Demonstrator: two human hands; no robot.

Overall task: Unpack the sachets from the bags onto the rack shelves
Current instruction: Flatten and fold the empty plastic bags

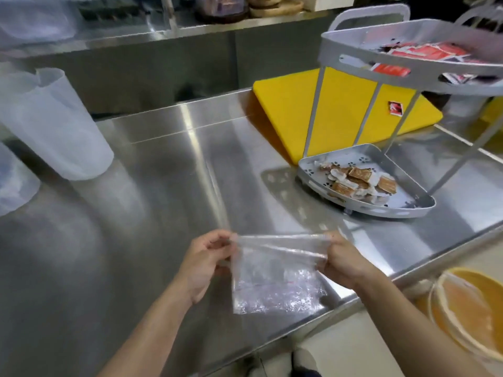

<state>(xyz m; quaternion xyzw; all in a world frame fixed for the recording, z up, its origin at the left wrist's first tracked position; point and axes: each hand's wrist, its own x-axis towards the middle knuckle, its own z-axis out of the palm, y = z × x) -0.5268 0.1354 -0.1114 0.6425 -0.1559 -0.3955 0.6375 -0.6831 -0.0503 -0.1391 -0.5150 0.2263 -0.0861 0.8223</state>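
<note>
A clear plastic bag (277,278) hangs stretched between my hands above the steel counter, and nothing shows inside it. My left hand (204,262) pinches its upper left corner and my right hand (345,259) pinches its upper right corner. To the right stands a grey two-tier rack. Its lower shelf (408,205) holds a pile of brown-and-white sachets (359,180). Its upper shelf (353,50) holds red sachets (424,54). One red sachet (477,108) lies on the yellow board behind the rack.
A yellow cutting board (288,104) lies under the rack's far side. Two translucent plastic jugs (54,123) stand at the left. An orange-tinted container (468,314) sits below the counter's edge at the right. A steel backsplash runs behind.
</note>
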